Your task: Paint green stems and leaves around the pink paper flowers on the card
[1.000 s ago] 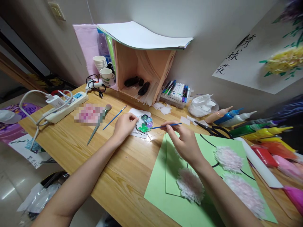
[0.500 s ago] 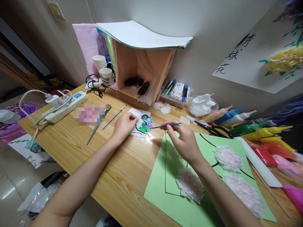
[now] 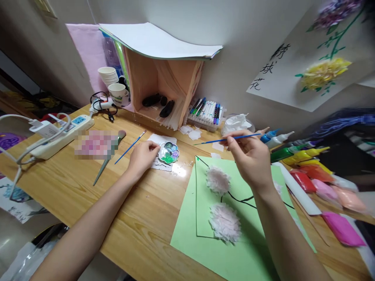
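My right hand (image 3: 250, 158) pinches a thin blue paintbrush (image 3: 227, 138), held level above the top of a green sheet of paper (image 3: 234, 249). The brush tip points left toward a small flower-shaped paint palette (image 3: 168, 152). My left hand (image 3: 142, 157) rests on the wooden table (image 3: 88, 203), its curled fingertips touching the palette's left edge. On the green paper lie black drawn stems and two pale pink tissue flowers (image 3: 217, 180), (image 3: 224, 222).
A second blue brush (image 3: 130, 146) and a makeup brush (image 3: 108, 159) lie left of the palette. A power strip (image 3: 58, 134) sits far left. A wooden box (image 3: 164, 89), markers (image 3: 205, 111), paper cups (image 3: 113, 80) and coloured bottles (image 3: 293, 154) line the wall.
My right hand lifted the brush away from the palette and moved it right, above the paper's top edge. The camera turned right. My left hand stayed at the palette.
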Demonstrator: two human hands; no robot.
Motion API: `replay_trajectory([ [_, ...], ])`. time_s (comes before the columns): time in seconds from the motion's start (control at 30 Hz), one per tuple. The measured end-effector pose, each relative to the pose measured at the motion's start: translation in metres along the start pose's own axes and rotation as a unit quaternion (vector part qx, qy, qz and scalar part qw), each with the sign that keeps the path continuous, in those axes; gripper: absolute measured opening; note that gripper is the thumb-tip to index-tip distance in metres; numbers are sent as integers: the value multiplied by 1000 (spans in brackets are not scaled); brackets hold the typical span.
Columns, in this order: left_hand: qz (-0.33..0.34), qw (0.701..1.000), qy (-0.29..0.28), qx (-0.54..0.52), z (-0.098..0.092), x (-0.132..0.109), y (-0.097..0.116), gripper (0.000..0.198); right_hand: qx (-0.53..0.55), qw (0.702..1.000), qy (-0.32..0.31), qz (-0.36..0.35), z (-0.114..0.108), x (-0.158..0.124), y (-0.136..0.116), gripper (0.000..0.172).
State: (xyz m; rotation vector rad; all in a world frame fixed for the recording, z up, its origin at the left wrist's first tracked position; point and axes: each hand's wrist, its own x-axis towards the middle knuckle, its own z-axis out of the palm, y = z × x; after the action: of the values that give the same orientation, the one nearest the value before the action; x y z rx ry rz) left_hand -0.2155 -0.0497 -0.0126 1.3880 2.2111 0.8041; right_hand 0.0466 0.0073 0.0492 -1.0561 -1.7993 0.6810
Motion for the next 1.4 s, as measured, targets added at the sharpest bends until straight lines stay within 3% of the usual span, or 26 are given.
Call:
replay_trajectory([
  [0.1, 7, 1000, -6, 27, -2, 1, 1, 27, -5, 1000, 20, 6, -15, 7, 6, 14],
  [0.27, 51, 991, 77, 101, -4, -17, 19, 34, -2, 999, 51, -14, -31, 9, -1, 14],
  [0.33, 66, 995, 23, 67, 3, -34, 31, 39, 1, 997, 75, -30, -39, 8, -10, 13],
  [0.43, 89, 983, -161, 29, 21, -64, 46, 45, 9, 988, 138, -67, -57, 3, -27, 10],
  [0.5, 97, 971, -216, 36, 32, -80, 52, 43, 5, 979, 184, -88, -73, -3, -34, 10],
  [0.77, 71, 966, -250, 8, 53, -94, 67, 21, -44, 948, 303, -90, -149, -37, -22, 10],
  [0.93, 33, 949, -282, -138, 58, -84, 60, 24, -32, 930, 355, -86, -179, -46, -11, 11],
  [1.07, 1, 939, -280, -202, 44, -70, 54, 28, -1, 943, 324, -79, -184, -45, -6, 10],
  [1.17, 12, 950, -259, -176, 30, -61, 53, 27, 24, 960, 273, -58, -182, -43, 3, 9],
  [1.4, 53, 955, -277, -87, 22, -44, 48, 23, 87, 995, 53, 20, -146, -38, 31, 15],
])
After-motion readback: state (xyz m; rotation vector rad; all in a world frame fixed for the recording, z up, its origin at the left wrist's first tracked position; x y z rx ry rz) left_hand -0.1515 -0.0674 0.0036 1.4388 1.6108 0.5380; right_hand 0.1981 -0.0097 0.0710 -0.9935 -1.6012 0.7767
